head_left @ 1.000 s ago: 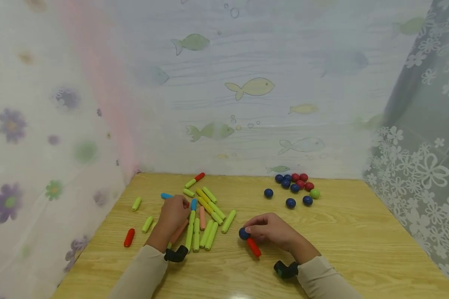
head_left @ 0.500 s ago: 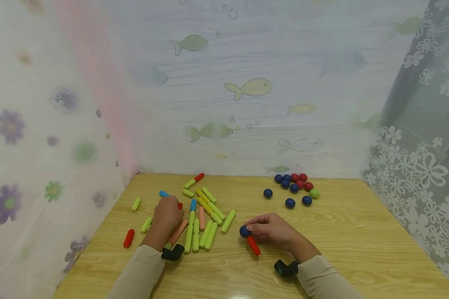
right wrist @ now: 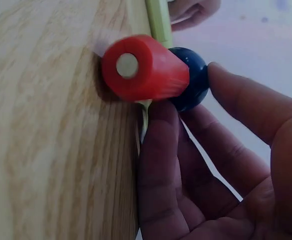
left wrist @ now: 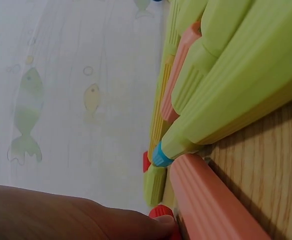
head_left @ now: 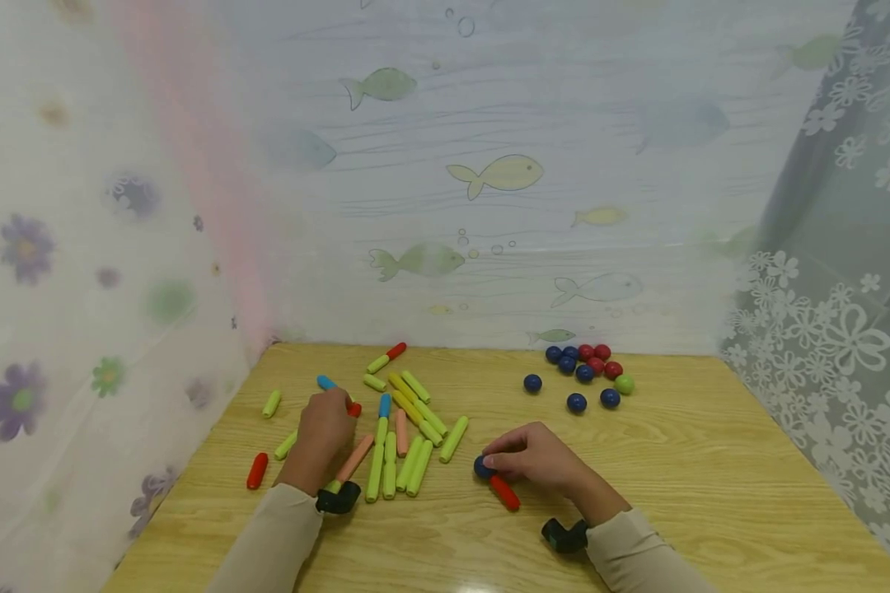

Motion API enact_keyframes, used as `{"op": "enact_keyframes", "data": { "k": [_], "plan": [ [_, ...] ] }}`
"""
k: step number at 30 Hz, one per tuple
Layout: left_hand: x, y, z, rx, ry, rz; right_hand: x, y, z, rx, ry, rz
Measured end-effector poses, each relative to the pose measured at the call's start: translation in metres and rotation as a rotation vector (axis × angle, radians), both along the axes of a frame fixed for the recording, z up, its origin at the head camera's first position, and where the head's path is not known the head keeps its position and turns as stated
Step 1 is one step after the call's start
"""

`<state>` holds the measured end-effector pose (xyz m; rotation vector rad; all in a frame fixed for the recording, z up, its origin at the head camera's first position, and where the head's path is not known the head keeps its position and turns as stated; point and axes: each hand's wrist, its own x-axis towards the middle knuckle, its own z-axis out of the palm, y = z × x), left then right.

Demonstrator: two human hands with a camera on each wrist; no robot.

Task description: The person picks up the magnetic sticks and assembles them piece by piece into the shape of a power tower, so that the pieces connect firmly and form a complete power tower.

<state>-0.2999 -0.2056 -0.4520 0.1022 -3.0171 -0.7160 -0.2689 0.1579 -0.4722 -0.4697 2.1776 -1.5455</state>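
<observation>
My left hand [head_left: 326, 432] bends over the rods on the left and pinches a short red rod [head_left: 353, 409]. In the left wrist view a digit presses on that red rod [left wrist: 160, 211], beside a salmon rod [left wrist: 210, 205]. A blue rod [head_left: 327, 383] shows just beyond the knuckles; the other fingertips are hidden. My right hand [head_left: 540, 461] pinches a dark blue ball [head_left: 484, 467] between thumb and fingers. Joined end to end with it is another red rod [right wrist: 148, 67], with a round metallic disc in its near end, lying low over the table.
Several yellow-green rods [head_left: 419, 468] lie in the middle, some joined in lines. A loose red rod [head_left: 257, 471] is at the left. Blue and red balls [head_left: 584, 373] and a green ball [head_left: 624, 385] sit at the back right. Patterned curtain [head_left: 504, 272] borders the table [head_left: 682, 461].
My left hand has drawn a little to the left with the red rod, uncovering more of the salmon rod. My right hand keeps the blue ball with only slight shifts.
</observation>
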Motion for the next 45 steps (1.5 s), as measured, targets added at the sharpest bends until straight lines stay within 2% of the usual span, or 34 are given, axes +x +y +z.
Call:
{"op": "enact_keyframes", "data": {
  "k": [5, 12, 18, 22, 24, 28, 33, 37, 39, 45],
  "plan": [
    [0.0, -0.002, 0.0, 0.018, -0.016, -0.011, 0.0, 0.0, 0.0, 0.054, 0.051, -0.004],
    [-0.003, -0.005, 0.0, 0.084, -0.08, 0.006, -0.002, 0.001, -0.001, 0.057, 0.051, -0.013],
    [-0.003, -0.007, -0.001, 0.092, -0.096, -0.016, -0.003, 0.002, -0.003, 0.049, 0.045, -0.016],
    [0.0, -0.002, 0.004, 0.104, -0.087, -0.046, -0.003, 0.002, -0.005, 0.045, 0.043, -0.012],
    [0.004, 0.005, 0.008, 0.142, -0.076, -0.076, -0.004, 0.003, -0.007, 0.048, 0.045, -0.016],
    [0.017, 0.03, 0.015, 0.213, -0.051, -0.187, -0.005, 0.004, -0.008, 0.05, 0.045, -0.024],
    [0.036, 0.069, 0.018, 0.205, -0.059, -0.402, -0.006, 0.004, -0.007, 0.049, 0.053, -0.03],
    [0.049, 0.094, 0.015, 0.231, -0.098, -0.535, -0.006, 0.004, -0.007, 0.056, 0.066, -0.035],
    [0.054, 0.104, 0.012, 0.244, -0.127, -0.563, -0.006, 0.003, -0.007, 0.056, 0.07, -0.036],
    [0.059, 0.122, 0.001, 0.212, -0.178, -0.576, -0.005, 0.004, -0.008, 0.048, 0.072, -0.027]
  ]
}}
